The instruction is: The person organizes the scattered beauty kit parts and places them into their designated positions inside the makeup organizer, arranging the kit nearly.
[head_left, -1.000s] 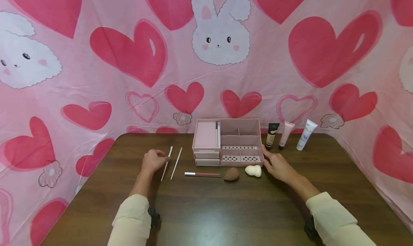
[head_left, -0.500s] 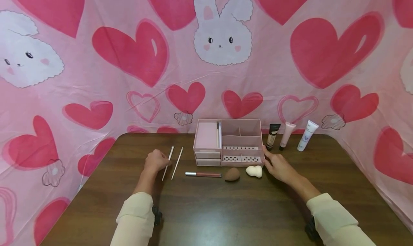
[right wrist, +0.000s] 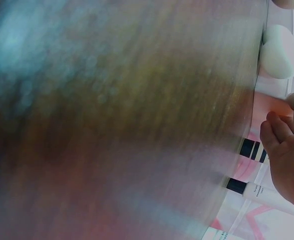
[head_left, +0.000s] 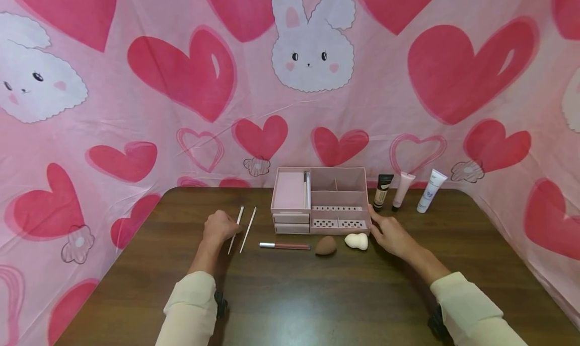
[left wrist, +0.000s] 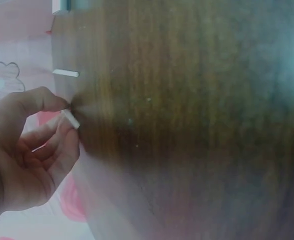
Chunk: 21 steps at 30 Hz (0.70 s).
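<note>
Left hand (head_left: 219, 227) sits on the table (head_left: 290, 295), fingers curled; in the left wrist view thumb and forefinger pinch the end of a thin white stick (left wrist: 70, 119). In the head view that stick (head_left: 235, 230) lies on the wood at the hand's right edge, slanting away from the person. A second white stick (head_left: 247, 229) lies just beside it, parallel, apart from the hand.

Right hand (head_left: 390, 235) rests at the right front corner of the pink organizer (head_left: 319, 200). Fingers are loosely bent with the tips against the organizer's side wall. Whether they actually grip it, cannot tell; it holds nothing else.

In front of the organizer, left to right: a lip gloss tube (head_left: 284, 246) lying flat, a brown sponge (head_left: 325, 245), a white sponge (head_left: 356, 241). White sponge is just beside the right hand, not touching as far as shows.

A brush (head_left: 305, 182) lies in the organizer's left compartment.

Three tubes stand to the right of the organizer near the back edge: black-capped tube (head_left: 382, 192), pink tube (head_left: 402, 190), white tube (head_left: 431, 190).

Right wrist view is mostly blurred; white sponge (right wrist: 279, 51) and fingers (right wrist: 279, 131) show at the frame's right side.
</note>
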### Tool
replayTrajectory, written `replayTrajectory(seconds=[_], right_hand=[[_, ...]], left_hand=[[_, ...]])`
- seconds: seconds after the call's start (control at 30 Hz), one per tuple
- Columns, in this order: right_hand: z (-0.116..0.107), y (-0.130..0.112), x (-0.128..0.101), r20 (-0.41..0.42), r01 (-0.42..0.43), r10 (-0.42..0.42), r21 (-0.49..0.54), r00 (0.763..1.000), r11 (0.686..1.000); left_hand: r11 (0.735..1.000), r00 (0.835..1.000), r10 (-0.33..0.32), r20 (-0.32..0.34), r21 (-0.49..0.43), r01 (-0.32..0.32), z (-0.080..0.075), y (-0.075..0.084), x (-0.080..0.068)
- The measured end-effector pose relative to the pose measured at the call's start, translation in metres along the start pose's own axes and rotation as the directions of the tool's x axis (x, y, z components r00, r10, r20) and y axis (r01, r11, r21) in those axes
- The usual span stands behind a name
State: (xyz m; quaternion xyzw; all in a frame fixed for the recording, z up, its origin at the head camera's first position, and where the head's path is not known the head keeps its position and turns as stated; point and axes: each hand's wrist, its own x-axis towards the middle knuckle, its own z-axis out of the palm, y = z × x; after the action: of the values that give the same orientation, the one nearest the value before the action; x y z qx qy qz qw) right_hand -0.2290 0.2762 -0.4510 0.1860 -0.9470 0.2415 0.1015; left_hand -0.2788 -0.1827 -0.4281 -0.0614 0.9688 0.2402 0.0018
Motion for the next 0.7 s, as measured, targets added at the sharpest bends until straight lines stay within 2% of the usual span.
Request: replayTrajectory(seconds=[0.2,0.47,0.7], right_hand=[[0.0009,0.0003,0.0,-0.006,-0.002,0.002,-0.002,1.0,1.0],[0.0027,-0.0003,0.0006,-0.001,-0.008,0.008,0.005,1.0,1.0],[0.0014,-0.0002,-0.0004,-0.011,-0.01,0.01,-0.001,1.0,1.0]], left_hand=[[1.0,1.0,-0.009,-0.022,-0.004,0.009,0.0015,-0.0011,-0.0015],[1.0,0.999,-0.028,-0.018,-0.008,0.028,0.0001,-0.0016,-0.0028],[0.991,0.997,-0.064,0.038,-0.112,0.067,-0.0011,-0.0059,-0.0005]])
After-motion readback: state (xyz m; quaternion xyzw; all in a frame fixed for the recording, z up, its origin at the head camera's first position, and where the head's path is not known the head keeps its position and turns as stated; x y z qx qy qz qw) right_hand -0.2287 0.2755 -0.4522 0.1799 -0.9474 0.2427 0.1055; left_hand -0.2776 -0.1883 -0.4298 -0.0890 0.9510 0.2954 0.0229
